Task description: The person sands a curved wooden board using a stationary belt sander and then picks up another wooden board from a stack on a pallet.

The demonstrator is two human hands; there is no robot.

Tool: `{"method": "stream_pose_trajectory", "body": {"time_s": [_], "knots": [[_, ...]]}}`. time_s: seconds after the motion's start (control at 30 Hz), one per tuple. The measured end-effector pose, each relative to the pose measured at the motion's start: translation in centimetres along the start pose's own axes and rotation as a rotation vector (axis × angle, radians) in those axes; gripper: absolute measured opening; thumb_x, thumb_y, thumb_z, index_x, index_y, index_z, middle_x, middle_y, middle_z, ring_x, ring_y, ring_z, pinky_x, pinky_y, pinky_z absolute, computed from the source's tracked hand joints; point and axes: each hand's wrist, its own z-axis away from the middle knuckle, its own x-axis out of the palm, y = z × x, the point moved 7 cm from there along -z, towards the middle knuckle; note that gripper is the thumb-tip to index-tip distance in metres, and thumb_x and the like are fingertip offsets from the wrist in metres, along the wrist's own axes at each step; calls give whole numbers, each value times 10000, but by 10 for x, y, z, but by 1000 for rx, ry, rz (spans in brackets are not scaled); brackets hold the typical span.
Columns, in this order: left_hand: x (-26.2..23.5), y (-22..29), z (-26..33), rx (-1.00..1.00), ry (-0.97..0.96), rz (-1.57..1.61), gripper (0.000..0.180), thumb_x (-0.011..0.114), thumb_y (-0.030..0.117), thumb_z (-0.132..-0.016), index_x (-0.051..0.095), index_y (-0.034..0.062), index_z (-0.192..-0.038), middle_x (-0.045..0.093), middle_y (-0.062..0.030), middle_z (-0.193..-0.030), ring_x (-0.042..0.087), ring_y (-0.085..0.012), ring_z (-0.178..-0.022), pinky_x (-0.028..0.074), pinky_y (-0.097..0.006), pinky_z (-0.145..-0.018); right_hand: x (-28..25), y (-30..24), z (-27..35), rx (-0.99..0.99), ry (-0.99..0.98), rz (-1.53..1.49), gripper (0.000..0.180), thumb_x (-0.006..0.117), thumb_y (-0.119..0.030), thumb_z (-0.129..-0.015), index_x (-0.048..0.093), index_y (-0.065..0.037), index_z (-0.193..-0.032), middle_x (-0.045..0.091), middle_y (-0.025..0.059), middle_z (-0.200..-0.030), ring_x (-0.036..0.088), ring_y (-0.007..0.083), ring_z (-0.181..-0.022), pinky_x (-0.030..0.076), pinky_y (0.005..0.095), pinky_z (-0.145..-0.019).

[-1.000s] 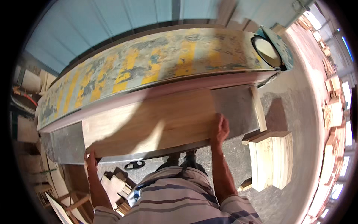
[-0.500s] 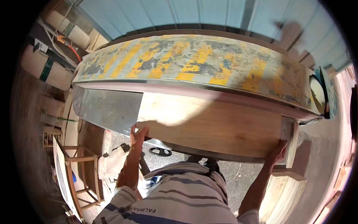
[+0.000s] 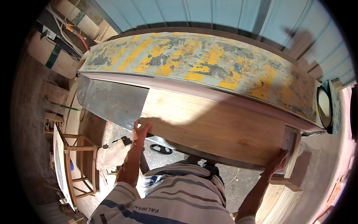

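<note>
A light wooden board (image 3: 209,123) lies flat on a grey metal worktable (image 3: 112,102). Its far long edge runs along the pink band (image 3: 223,95) of a long machine, touching it or nearly so. My left hand (image 3: 141,130) grips the board's near left corner, with the thumb on top and part of the fingers hidden. At the near right corner, my right hand (image 3: 278,161) is closed against the board's end, its fingertips partly out of sight. Shadow covers the board's right and near parts, while sunlight falls on its far left.
The machine's top (image 3: 194,63) has worn yellow and grey stripes. A wooden strip (image 3: 293,155) borders the table's right end, above a stack of boards (image 3: 279,203). Left stands a wooden stool-like frame (image 3: 80,164). A black oval foot pedal (image 3: 161,149) lies below the table.
My view has turned slightly, so the machine and board sit a little lower toward the right. Both hands keep their places on the board.
</note>
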Motion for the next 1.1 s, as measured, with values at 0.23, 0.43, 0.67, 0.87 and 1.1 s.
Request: {"method": "stream_pose_trajectory", "body": {"time_s": [0.23,0.43,0.67,0.87,1.1], "knots": [[-33,19,-5,-350,-118,59,692,748,333,-711,407,67,-1252,602,-129,-879,595,-167,-806,497,-280,-549,24,-4,39,-82,-97,41,354,514,-362,-917,616,-24,-882,580,23,-800,506,135,-794,419,298,-748],[1,-3,-6,-78,-54,79,627,735,347,-726,426,127,-1226,466,20,-501,366,-76,-346,256,-233,-306,-2,4,-1,146,-88,-129,296,543,-325,-908,631,-43,-887,596,10,-819,527,126,-769,446,291,-702],[-32,16,-2,-380,-148,-6,538,693,218,-797,408,111,-1241,601,-102,-976,580,-192,-912,519,-329,-726,19,4,28,-84,-90,-26,348,540,-351,-905,611,-37,-773,530,-32,-727,439,69,-712,369,235,-615],[2,5,10,-226,-120,23,593,729,286,-737,448,116,-1231,569,-43,-767,517,-107,-610,406,-244,-460,-3,3,-9,-20,-69,-93,351,533,-364,-905,610,-36,-806,536,-28,-745,445,79,-697,378,241,-623],[-16,20,13,-307,-93,98,576,755,247,-704,480,86,-1183,573,-80,-884,545,-163,-741,464,-293,-567,9,16,3,11,-170,-109,389,523,-386,-905,624,-10,-903,579,-1,-834,487,106,-772,402,262,-700]]}}
